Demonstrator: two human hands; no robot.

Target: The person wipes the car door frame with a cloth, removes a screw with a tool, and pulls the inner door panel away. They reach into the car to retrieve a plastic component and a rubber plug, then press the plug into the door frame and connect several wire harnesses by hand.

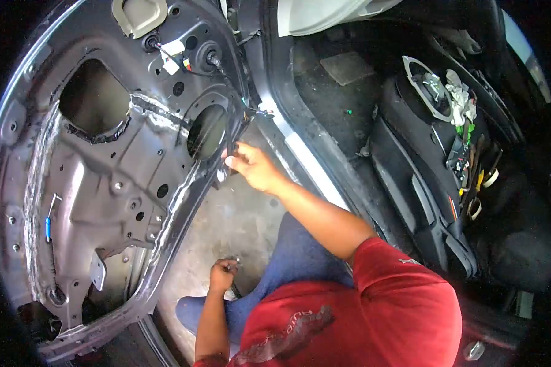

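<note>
A bare car door panel [98, 183] stands on the left, its inner metal face streaked with whitish sealant. My right hand [254, 166] reaches to the door's edge beside the round speaker opening [207, 131]. Its thumb and fingers are pinched together there; what they grip is hidden, and a small pale piece shows just below them. Lower down, my left hand [223, 275] is closed above the floor near my knee. A small bright tip shows at its fingers, too small to name.
A blue-handled tool [48, 227] lies against the door. Connectors [172, 55] with wiring hang at its top. To the right, a removed black door trim [422, 183] carries loose hardware, tools and tape rolls. The car's sill [312, 165] runs between.
</note>
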